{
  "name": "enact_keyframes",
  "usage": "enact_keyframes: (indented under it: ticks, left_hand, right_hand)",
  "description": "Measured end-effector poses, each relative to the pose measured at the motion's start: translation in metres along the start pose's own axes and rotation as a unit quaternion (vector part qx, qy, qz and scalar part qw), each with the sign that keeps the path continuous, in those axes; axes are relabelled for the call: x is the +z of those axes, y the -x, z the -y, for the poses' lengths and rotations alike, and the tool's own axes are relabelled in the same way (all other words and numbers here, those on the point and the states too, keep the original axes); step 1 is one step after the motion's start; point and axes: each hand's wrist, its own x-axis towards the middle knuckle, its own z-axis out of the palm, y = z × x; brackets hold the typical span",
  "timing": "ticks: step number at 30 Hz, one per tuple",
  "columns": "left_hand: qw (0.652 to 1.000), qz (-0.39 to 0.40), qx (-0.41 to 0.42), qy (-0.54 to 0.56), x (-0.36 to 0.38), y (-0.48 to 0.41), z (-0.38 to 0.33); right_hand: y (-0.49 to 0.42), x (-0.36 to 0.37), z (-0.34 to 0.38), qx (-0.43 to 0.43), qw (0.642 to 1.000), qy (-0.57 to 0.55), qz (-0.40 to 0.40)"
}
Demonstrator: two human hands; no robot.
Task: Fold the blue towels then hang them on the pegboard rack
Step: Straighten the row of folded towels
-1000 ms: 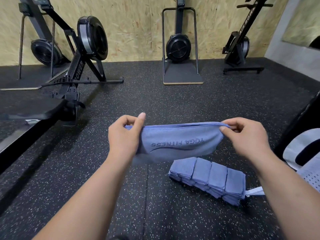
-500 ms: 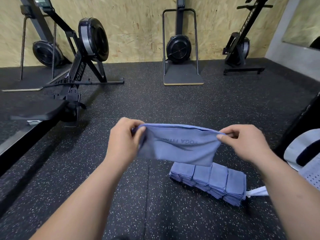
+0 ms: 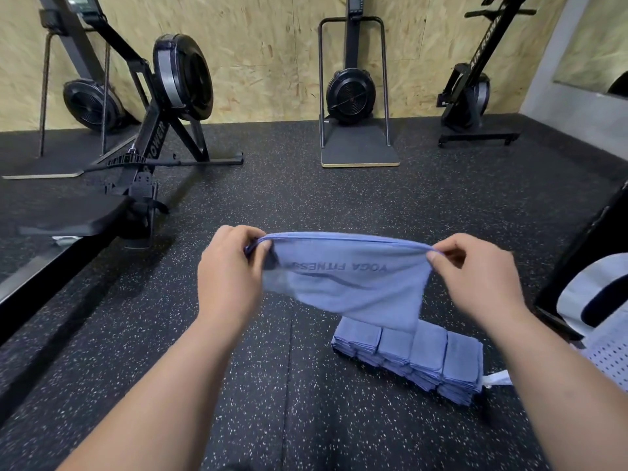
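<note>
Head view: the blue towel hangs at centre, its top hem pulled taut between the left hand at 9 o'clock and the right hand at 3 o'clock. The fingers pinch each corner, probably to square the fold. The folded stack lies on the floor at 5 o'clock.

Towel: blue cloth, matt, short soft nap, stitched hem, dark printed lettering. Folded stack: same blue cloth, layered edges showing. Floor: black, rubber-like, matt, grainy, with pale flecks. Wall: bare wood strand board, rough, unpainted. Rower frame: black, looks like metal, matt. Flywheel housing: black, plastic-looking, slight sheen. Platform: dark matt top, pale wood edge.
</note>
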Motion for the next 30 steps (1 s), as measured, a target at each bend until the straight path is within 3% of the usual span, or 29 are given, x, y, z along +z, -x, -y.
enact_keyframes:
  ticks: [1, 5, 12, 14, 16, 19, 24, 27, 30]
  left_hand:
    - [1.0, 0.005, -0.006, -0.002, 0.0, 0.0, 0.0]
    - [0.999, 0.03, -0.029, -0.035, 0.006, 0.003, 0.003]
    - [0.989, 0.081, -0.093, -0.087, 0.01, -0.001, 0.018]
    - [0.987, 0.093, -0.128, -0.034, 0.013, 0.0, 0.02]
    - [0.972, 0.103, -0.19, 0.088, 0.015, -0.001, 0.014]
    - [0.952, 0.065, -0.225, 0.196, 0.014, -0.001, -0.001]
    - [0.965, -0.078, -0.159, 0.194, 0.0, 0.0, -0.027]
    - [0.966, -0.078, -0.16, 0.188, -0.003, -0.003, -0.024]
    - [0.957, -0.029, -0.224, 0.184, 0.006, -0.005, -0.011]
  right_hand:
    - [-0.001, 0.0, -0.001, 0.007, 1.0, 0.01, -0.013]
    - [0.002, 0.003, -0.002, 0.018, 0.995, 0.046, 0.089]
    - [-0.002, 0.001, 0.005, 0.028, 0.99, -0.111, 0.078]
    - [-0.002, 0.003, 0.004, 0.059, 0.982, -0.162, 0.083]
    - [-0.002, 0.004, 0.006, 0.088, 0.972, -0.208, 0.06]
    - [0.003, 0.007, 0.015, 0.079, 0.974, -0.212, -0.012]
    - [0.011, 0.005, 0.033, 0.026, 0.975, -0.198, -0.1]
    - [0.008, 0.004, 0.034, 0.033, 0.976, -0.194, -0.098]
    - [0.007, 0.009, 0.031, 0.088, 0.969, -0.223, -0.056]
